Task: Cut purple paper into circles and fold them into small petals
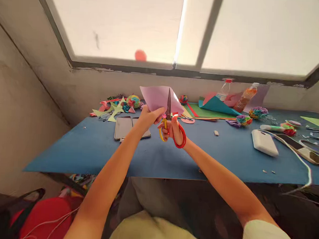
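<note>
A sheet of light purple paper (156,97) is held up above the table, its edges curling. My left hand (149,118) grips its lower edge between thumb and fingers. In my right hand (172,130) is a pair of scissors (169,103) with one red and one yellow handle, the fingers through the loops. The dark blades point upward and overlap the right part of the paper. Whether they are cutting into it cannot be made out. Below my left hand, a phone (123,127) lies on the blue table (168,158).
Paper scraps (117,109) and paper pom-poms (133,101) lie at the back left. Coloured sheets (215,109) and two bottles (246,97) are at the back right. A white power bank (264,142) with a cable (296,157) sits on the right. Behind the table is a window wall.
</note>
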A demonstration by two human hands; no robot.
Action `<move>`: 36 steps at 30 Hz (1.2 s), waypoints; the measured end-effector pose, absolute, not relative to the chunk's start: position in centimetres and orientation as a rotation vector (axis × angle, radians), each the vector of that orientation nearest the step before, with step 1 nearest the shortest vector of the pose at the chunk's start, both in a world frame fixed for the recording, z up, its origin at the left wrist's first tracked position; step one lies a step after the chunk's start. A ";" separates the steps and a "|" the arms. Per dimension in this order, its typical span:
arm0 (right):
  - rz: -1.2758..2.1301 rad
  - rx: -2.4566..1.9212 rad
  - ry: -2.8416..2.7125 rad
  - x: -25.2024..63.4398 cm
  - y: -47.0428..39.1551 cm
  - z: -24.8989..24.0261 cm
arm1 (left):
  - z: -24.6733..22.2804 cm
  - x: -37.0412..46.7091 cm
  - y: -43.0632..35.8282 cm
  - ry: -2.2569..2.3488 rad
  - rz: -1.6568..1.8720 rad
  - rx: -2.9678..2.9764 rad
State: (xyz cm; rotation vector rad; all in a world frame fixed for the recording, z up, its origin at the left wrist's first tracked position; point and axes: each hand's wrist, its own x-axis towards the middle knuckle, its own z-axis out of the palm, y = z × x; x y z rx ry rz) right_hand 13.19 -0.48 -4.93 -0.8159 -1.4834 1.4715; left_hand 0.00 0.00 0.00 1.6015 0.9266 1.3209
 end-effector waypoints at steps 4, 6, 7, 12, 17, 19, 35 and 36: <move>1.488 -0.798 -1.485 13.2 -0.2 -5.4 | 0.2 0.0 -0.1 0.932 1.320 1.614; 1.478 -0.775 -1.481 13.2 -0.1 -5.6 | 0.2 -0.1 -0.2 0.931 1.314 1.621; 1.475 -0.768 -1.477 13.2 0.0 -5.8 | 0.2 -0.1 -0.2 0.932 1.308 1.624; 1.490 -0.773 -1.455 13.4 0.3 -6.1 | 0.2 -0.2 -0.2 0.921 1.258 1.642; 1.508 -0.752 -1.466 13.5 0.4 -6.2 | 0.1 -0.4 0.0 0.947 1.262 1.639; 1.512 -0.757 -1.456 13.4 0.4 -6.2 | 0.2 -0.5 0.0 0.954 1.258 1.636; 1.485 -0.875 -1.424 13.5 0.1 -5.8 | 0.6 -1.0 -0.1 0.992 1.232 1.613; 1.476 -0.875 -1.421 13.5 0.1 -5.8 | 0.5 -1.0 0.0 0.996 1.232 1.607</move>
